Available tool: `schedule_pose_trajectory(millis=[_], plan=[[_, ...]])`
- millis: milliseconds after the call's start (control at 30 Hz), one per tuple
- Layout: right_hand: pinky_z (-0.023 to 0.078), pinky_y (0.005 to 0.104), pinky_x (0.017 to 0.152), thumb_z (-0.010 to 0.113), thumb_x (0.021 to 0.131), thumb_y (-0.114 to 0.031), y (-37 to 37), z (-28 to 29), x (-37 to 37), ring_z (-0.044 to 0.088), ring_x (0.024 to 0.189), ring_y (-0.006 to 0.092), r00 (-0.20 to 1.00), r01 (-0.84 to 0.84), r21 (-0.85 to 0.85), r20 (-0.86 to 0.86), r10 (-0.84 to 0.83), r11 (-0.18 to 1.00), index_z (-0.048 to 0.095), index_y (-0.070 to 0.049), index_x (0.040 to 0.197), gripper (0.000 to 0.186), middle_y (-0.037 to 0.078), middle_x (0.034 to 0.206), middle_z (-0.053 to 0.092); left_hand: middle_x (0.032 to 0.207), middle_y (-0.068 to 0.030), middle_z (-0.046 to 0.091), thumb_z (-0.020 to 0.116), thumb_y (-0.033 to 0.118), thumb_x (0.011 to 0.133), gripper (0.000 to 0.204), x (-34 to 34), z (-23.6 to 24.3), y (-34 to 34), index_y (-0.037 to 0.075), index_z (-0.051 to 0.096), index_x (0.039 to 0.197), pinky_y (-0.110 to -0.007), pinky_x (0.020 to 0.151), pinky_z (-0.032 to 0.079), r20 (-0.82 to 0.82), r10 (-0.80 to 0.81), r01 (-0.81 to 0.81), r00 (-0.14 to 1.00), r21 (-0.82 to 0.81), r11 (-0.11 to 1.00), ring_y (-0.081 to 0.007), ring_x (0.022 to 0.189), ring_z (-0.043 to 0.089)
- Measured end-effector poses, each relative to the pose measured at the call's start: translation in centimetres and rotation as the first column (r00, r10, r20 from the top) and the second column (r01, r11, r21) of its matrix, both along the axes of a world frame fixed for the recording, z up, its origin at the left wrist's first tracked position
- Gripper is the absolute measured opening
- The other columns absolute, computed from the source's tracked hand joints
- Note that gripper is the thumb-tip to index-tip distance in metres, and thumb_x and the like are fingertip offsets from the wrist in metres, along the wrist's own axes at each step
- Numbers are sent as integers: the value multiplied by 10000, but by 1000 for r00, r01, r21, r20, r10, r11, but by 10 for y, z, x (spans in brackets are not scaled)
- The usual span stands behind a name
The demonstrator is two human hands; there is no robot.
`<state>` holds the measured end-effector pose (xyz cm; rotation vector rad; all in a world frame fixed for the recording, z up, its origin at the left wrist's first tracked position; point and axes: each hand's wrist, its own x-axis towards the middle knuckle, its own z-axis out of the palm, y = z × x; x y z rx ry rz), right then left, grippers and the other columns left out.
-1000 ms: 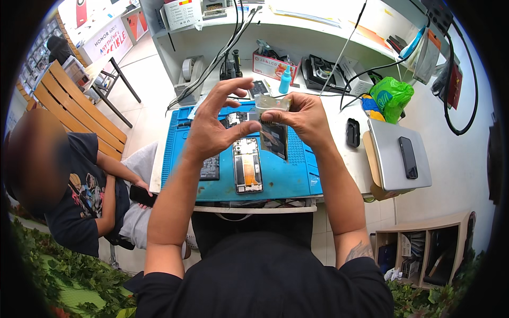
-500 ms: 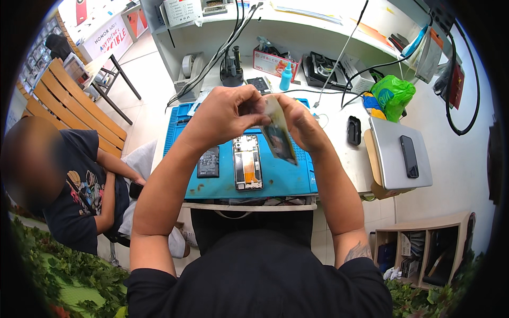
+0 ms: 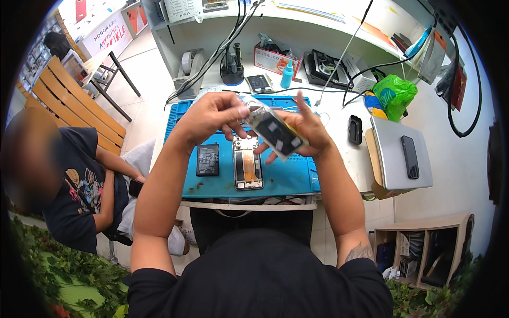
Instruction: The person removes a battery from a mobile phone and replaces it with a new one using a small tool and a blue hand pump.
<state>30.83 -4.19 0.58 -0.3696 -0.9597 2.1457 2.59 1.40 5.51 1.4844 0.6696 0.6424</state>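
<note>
A clear plastic pouch (image 3: 278,132) with a flat black part inside, looking like a phone battery, hangs tilted above the blue mat (image 3: 212,185). My left hand (image 3: 213,119) pinches its upper left end between thumb and fingers. Behind and under the pouch, my right hand (image 3: 313,132) has its thumb up and fingers spread; whether it bears any weight is hard to see. Below lies an opened phone (image 3: 248,168) with its inner parts and an orange flex cable bare. To its left a dark phone battery (image 3: 208,160) rests flat on the mat.
Behind the mat stand a black screwdriver holder (image 3: 231,69), a blue bottle (image 3: 287,75) and a red-and-white box (image 3: 269,61). On the right are a black case (image 3: 355,130), a green bag (image 3: 395,96) and a laptop (image 3: 392,153) bearing a phone. A person (image 3: 79,175) sits at left.
The pouch has turned its broad face up, showing the black part. My left hand has shifted slightly left and down; my right hand has opened, its fingers spreading out below the pouch.
</note>
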Motion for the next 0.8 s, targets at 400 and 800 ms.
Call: schedule_pose_trajectory(millis=[400,800], plan=[[560,296,642,800,1046,-120,-26,54,-18,726,769,132,164,443,858,206,-965,259,834,29,1103,163,66,892,762,1163,-36,799,680,294,1141,319,-20,-89,-19,76,719,1371,-236,558,566,579,357,13,733,-537,843,-242,920,843],[573,320,724,807,1004,-79,3,71,-35,711,762,197,14,116,987,-111,-994,-108,739,21,1021,122,103,907,730,1438,-69,717,585,236,1177,442,8,-114,-50,103,565,1597,-297,713,599,807,274,243,523,-449,860,-287,1155,801]])
